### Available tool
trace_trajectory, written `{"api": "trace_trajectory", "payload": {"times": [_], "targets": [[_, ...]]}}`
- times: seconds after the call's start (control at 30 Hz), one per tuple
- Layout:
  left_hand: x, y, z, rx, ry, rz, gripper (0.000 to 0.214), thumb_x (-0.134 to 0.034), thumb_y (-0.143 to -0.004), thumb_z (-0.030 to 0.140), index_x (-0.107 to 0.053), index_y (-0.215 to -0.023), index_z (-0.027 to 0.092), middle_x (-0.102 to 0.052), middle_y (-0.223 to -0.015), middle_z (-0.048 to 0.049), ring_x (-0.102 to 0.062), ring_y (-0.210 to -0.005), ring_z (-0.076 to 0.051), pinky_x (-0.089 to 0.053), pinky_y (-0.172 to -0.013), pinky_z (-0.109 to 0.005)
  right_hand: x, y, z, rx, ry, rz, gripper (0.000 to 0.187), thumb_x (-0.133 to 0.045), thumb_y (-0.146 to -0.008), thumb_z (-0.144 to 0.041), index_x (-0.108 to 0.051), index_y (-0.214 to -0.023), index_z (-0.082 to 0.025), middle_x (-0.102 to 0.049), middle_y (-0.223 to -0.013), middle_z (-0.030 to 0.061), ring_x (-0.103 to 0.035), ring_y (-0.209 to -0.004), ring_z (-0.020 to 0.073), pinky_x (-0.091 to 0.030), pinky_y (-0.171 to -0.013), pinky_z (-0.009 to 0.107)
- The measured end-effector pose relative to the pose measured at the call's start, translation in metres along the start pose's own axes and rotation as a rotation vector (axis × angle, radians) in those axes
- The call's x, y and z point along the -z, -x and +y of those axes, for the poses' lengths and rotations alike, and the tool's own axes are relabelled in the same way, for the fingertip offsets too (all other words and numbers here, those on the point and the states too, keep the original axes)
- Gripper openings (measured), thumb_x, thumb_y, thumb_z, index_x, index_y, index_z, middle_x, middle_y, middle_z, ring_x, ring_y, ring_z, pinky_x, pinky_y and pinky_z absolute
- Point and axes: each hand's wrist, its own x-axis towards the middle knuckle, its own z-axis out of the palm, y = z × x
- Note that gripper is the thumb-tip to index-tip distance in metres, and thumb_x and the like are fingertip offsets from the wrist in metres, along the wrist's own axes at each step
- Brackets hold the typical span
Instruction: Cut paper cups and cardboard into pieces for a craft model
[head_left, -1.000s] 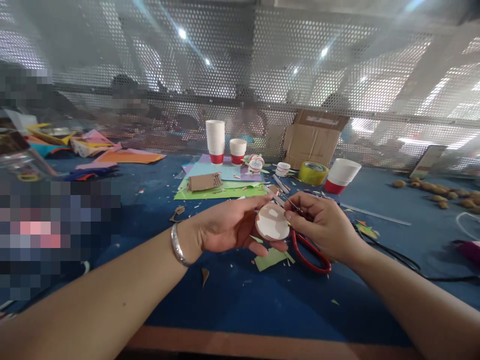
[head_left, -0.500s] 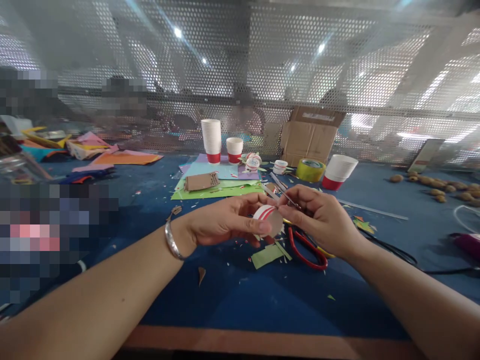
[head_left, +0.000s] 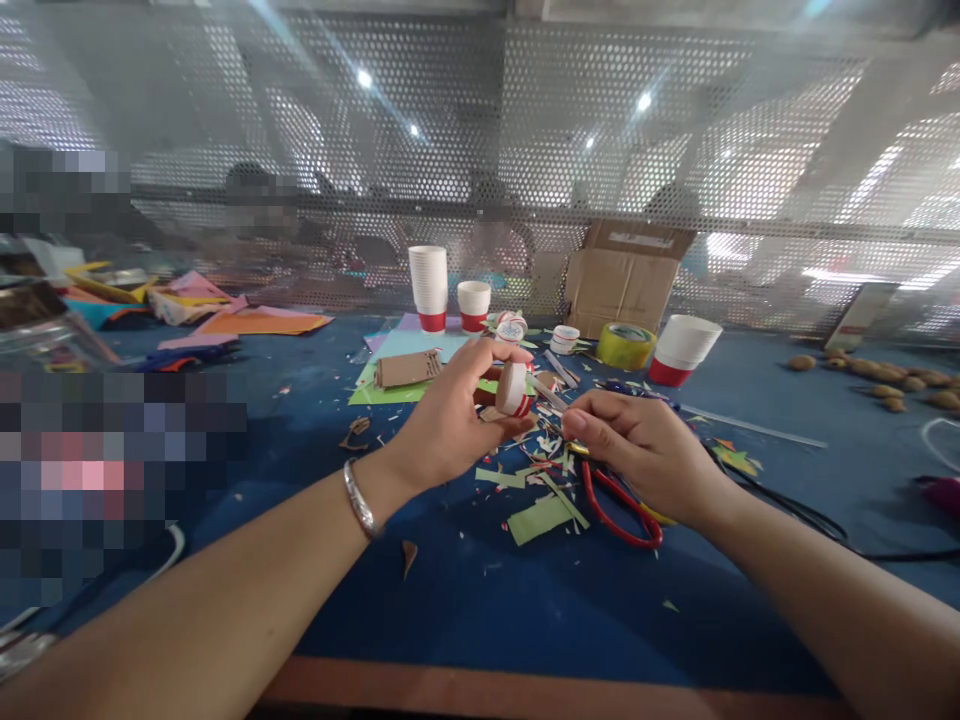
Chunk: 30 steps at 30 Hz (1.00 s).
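On a blue table (head_left: 465, 610) littered with clippings, I watch a person work bare-handed beside a pair of red-handled scissors (head_left: 636, 541). The left hand (head_left: 454, 415) holds a small, round, white cup piece (head_left: 514, 390) with red stripes, gripped between thumb and fingers, above the table and beyond the scissors to their left. Half a second ago its flat base faced the person, close to the other fingertips; now it is turned on edge, with a gap between it and them. To me that suggests a pause for turning or checking the piece, rather than active work on its rim.

The right hand (head_left: 637, 445), just above the scissors, has thumb and forefinger drawn narrow; I cannot tell what, if anything, is pinched there. Green paper scraps (head_left: 538, 520) lie just left of the scissors. Well beyond the scissors stand yellow tape (head_left: 626, 348) and stacked paper cups (head_left: 428, 280).
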Motion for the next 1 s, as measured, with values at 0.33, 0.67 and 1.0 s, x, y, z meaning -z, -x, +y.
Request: {"api": "trace_trajectory", "payload": {"times": [0.33, 0.67, 1.0], "targets": [[0.0030, -0.0007, 0.0022, -0.230, -0.274, 0.019, 0.038, -0.073, -0.085, 0.023, -0.056, -0.120, 0.024, -0.056, -0.124, -0.0093, -0.055, -0.118, -0.024, -0.054, -0.096, -0.036, -0.0004, 0.0025, -0.0022, 0.025, 0.165, -0.031, 0.046, -0.049, -0.098, -0.059, -0.060, -0.076, -0.020, -0.051, -0.067, -0.0018, -0.044, -0.063, 0.0132, -0.032, -0.057, 0.028], [0.0029, 0.0007, 0.0055, -0.246, -0.313, 0.000, 0.039, -0.073, -0.085, 0.018, -0.057, -0.120, 0.024, -0.056, -0.123, -0.0075, -0.055, -0.117, -0.022, -0.053, -0.097, -0.034, -0.0012, 0.0019, -0.0013, 0.024, 0.203, -0.026, 0.048, -0.049, -0.099, -0.058, -0.058, -0.072, -0.020, -0.049, -0.066, -0.0022, -0.043, -0.061, 0.0128, -0.031, -0.056, 0.029], [0.0011, 0.0009, -0.0018, -0.136, -0.131, -0.061, 0.044, -0.077, -0.079, 0.018, -0.057, -0.118, 0.023, -0.059, -0.120, -0.0070, -0.063, -0.103, -0.019, -0.059, -0.079, -0.028, -0.0015, 0.0028, -0.0005, 0.054, 0.266, -0.018, 0.048, -0.046, -0.101, -0.056, -0.058, -0.072, -0.020, -0.049, -0.063, -0.0029, -0.043, -0.059, 0.0118, -0.032, -0.055, 0.027]]}}
